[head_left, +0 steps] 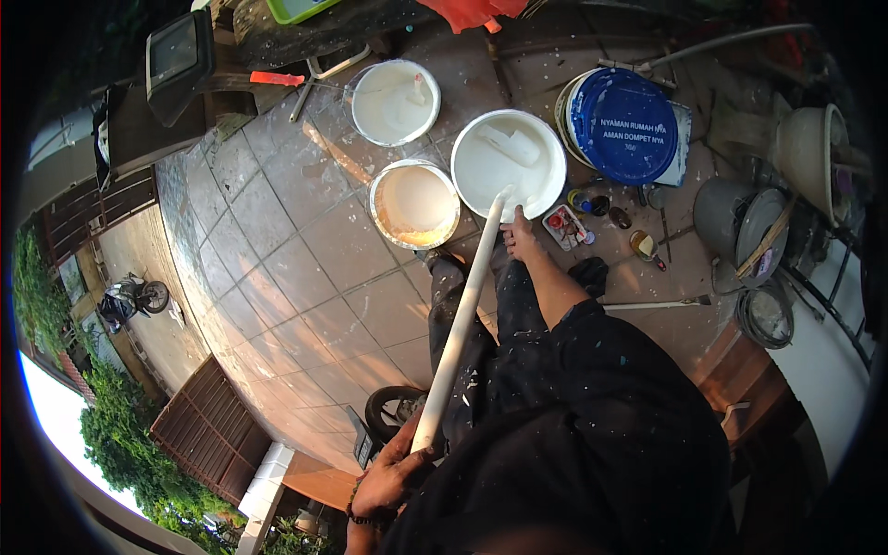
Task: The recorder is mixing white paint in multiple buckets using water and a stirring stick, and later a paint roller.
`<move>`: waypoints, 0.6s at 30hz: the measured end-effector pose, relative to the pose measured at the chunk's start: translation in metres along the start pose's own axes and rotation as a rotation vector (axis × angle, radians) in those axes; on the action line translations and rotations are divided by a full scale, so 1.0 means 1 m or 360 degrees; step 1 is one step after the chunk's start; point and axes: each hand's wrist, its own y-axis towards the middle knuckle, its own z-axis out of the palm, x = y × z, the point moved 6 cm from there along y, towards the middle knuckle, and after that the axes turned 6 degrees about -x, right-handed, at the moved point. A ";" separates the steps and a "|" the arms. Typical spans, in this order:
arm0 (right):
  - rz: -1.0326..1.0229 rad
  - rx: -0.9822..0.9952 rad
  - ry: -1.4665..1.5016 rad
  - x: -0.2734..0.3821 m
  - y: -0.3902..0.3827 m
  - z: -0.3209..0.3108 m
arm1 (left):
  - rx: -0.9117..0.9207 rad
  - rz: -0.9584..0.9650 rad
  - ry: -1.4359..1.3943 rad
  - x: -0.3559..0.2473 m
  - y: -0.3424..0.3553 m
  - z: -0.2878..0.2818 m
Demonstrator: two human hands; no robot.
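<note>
My left hand (393,476) grips the lower part of a long pale pole (460,331), whose upper end reaches over a white bucket (509,120) of white paint with a pale implement (509,148) in it. My right hand (518,236) is at that bucket's near rim, beside the pole, its fingers curled at the edge. To the left stand a bucket of cream paint (414,199) with orange smears and another of white paint (384,111) with a stick across it. A tray of small containers (566,227) and a brush (646,248) lie to the right.
A blue lid (622,120) tops stacked buckets behind the tray. Grey pots (726,231), a coiled hose (764,317) and a long-handled tool (657,303) lie at the right. A dark ledge (185,88) is at upper left; a motorbike (134,301) stands beyond the tiled floor.
</note>
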 end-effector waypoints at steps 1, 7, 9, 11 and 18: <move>-0.0021 0.0268 0.0158 -0.002 -0.004 0.005 | 0.0017 -0.0045 0.0014 0.003 0.003 0.001; -0.0293 0.0321 0.0882 0.016 -0.057 -0.036 | 0.0023 -0.0202 -0.0081 0.015 0.017 0.005; -0.0461 0.0164 0.0434 0.013 -0.081 -0.042 | 0.0037 -0.0144 -0.0239 0.006 0.027 0.023; -0.0661 -0.0038 -0.0158 0.018 -0.100 -0.057 | 0.0165 -0.0122 -0.0291 0.008 0.045 0.034; -0.0030 0.0193 -0.0205 -0.011 -0.134 -0.049 | 0.0383 -0.0053 -0.0412 0.003 0.078 0.070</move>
